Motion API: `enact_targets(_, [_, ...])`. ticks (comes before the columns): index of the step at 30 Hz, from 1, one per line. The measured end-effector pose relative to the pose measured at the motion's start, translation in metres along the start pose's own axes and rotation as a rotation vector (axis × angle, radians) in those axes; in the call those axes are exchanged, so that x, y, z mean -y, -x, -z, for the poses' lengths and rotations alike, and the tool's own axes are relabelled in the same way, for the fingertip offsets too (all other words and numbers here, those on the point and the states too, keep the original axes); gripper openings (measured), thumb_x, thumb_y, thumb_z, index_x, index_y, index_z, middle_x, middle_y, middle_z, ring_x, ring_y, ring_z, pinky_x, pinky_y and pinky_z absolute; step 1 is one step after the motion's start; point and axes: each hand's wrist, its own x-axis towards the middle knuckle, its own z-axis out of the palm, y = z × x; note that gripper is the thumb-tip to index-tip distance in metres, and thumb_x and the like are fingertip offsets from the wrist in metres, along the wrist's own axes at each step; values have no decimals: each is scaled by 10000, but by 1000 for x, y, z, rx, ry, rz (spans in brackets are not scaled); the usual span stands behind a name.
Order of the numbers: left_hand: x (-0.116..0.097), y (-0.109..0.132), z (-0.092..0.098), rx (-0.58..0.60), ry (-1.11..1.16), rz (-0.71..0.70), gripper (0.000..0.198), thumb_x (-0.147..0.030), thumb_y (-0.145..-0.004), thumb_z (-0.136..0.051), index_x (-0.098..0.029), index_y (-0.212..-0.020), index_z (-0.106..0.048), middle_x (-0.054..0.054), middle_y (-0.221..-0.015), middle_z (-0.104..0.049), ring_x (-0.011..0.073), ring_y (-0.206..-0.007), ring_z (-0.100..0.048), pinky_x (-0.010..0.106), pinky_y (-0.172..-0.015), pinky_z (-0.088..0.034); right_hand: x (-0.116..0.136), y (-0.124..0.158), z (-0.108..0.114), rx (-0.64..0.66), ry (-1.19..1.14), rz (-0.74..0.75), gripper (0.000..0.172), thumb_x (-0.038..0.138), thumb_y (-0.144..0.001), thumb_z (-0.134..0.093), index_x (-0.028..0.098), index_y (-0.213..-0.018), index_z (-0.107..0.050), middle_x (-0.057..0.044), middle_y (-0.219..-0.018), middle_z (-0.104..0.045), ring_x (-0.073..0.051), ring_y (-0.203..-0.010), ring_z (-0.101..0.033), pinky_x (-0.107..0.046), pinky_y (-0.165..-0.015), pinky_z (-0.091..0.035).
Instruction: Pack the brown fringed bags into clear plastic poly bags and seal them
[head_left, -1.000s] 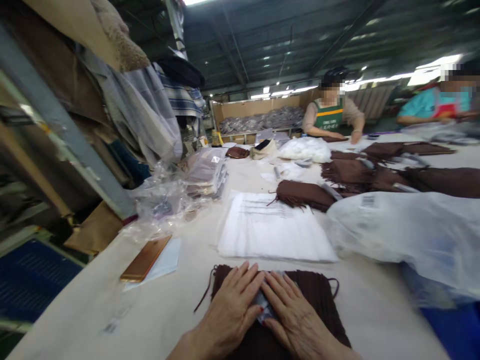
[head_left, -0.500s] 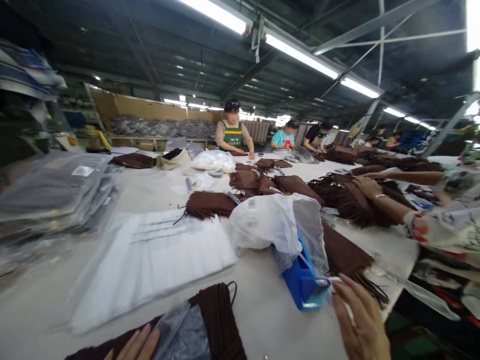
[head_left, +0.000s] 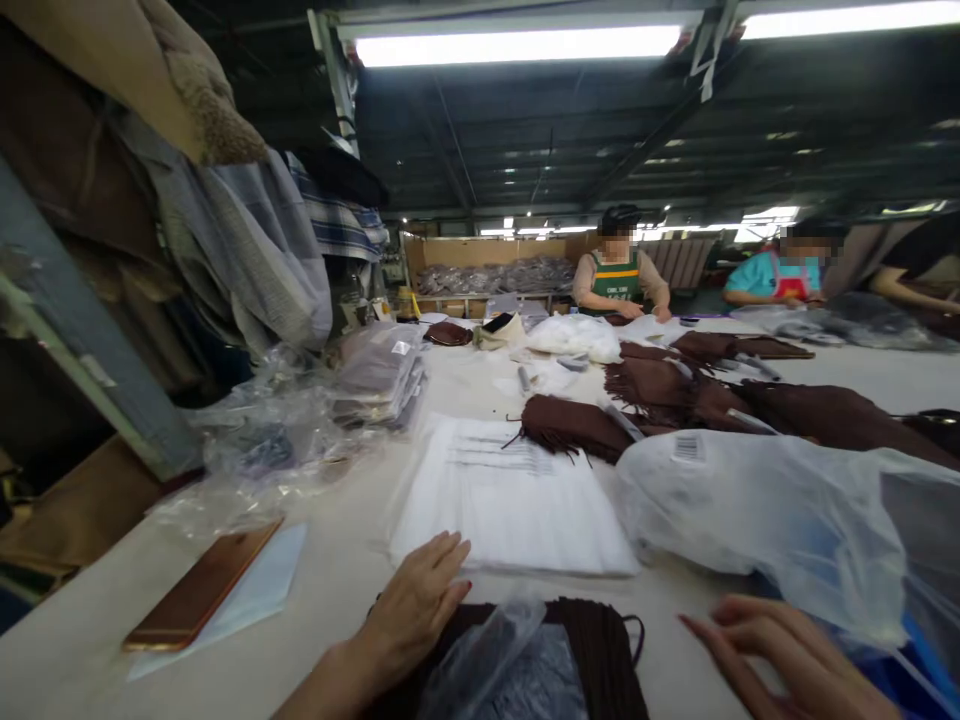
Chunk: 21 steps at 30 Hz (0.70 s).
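Note:
My left hand (head_left: 411, 610) lies flat with fingers stretched out on the left edge of a dark brown fringed textile (head_left: 600, 650) at the table's near edge. A crumpled clear plastic bag (head_left: 499, 665) rests on that textile. My right hand (head_left: 780, 655) hovers open at the lower right, fingers pointing left, apart from the textile and just below a large white plastic bag (head_left: 757, 510). Neither hand holds anything.
A stack of flat white bags (head_left: 510, 495) lies ahead of my hands. A copper-coloured phone (head_left: 202, 590) sits on paper at the left. Packed clear bags (head_left: 375, 370) pile up at left. More brown fringed pieces (head_left: 675, 385) spread across the table (head_left: 337, 540). Other people (head_left: 619, 275) work at the far side.
The view swung right, then back left. My hands, earlier pressed together on the brown textile, have parted; the right hand moved out to the right and now returns.

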Motion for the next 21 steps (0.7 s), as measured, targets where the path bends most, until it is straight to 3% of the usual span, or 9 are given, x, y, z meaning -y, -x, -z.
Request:
enact_targets(2, [9,-16,0,94,31,48,422,-305,-916,-408,-160,-1309,-451,135,-1364,-463,251,-1275,-413,436,-1053,-369,25,-20,-28,173,-60,77,310,400,-874,-506,219,-624,-537,-15,-634,-573,-132,-588,-556,-252,-562,-434])
enact_targets(3, [13,-23,0,125,34,58,428,-291,-897,-451,-164,-1305,-458,140,-1364,-462,265,-1276,-409,447,-1054,-366,34,-32,-45,284,-106,131,307,375,-904,-455,211,-669,-567,-32,-693,-609,-137,-639,-582,-250,-593,-452])
enact_targets(5, [17,-31,1,179,23,68,454,-286,-863,-514,-188,-1304,-466,142,-1376,-448,288,-1282,-396,464,-1055,-359,44,-54,-78,514,-167,246,288,373,-925,-406,207,-923,-641,-100,-1005,-662,-194,-905,-620,-312,-767,-486])
enact_targets(7, [18,-34,3,231,19,92,468,-307,-859,-523,-208,-1312,-459,140,-1398,-420,296,-1296,-374,475,-1063,-339,44,-69,-103,719,-193,326,376,427,-913,-409,230,-1189,-573,-136,-1286,-547,-266,-1153,-522,-424,-932,-428])
enact_targets(9, [17,-34,6,268,34,125,468,-334,-870,-507,-229,-1322,-445,128,-1412,-406,292,-1304,-363,484,-1067,-323,37,-75,-118,851,-212,338,484,488,-903,-393,228,-1299,-491,-143,-1371,-466,-291,-1246,-434,-472,-1004,-359])
enact_targets(12, [16,-36,10,278,53,140,481,-357,-853,-539,-243,-1313,-453,117,-1399,-428,296,-1285,-384,498,-1055,-324,28,-75,-124,908,-276,292,567,542,-899,-351,212,-1354,-424,-135,-1401,-431,-279,-1276,-390,-472,-1051,-294])
enact_targets(16, [16,-45,11,255,39,124,522,-438,-824,-578,-221,-1287,-470,114,-1318,-503,286,-1199,-456,476,-1015,-361,24,-80,-127,936,-349,210,644,595,-858,-398,184,-1353,-427,-147,-1367,-468,-294,-1222,-428,-488,-1036,-296])
enact_targets(21, [17,-66,7,229,-93,99,419,-468,-842,-542,-214,-1175,-525,80,-1132,-583,257,-1024,-542,414,-885,-448,17,-89,-136,938,-456,108,589,502,-805,-549,162,-1285,-514,-139,-1280,-546,-276,-1151,-479,-439,-1008,-351])
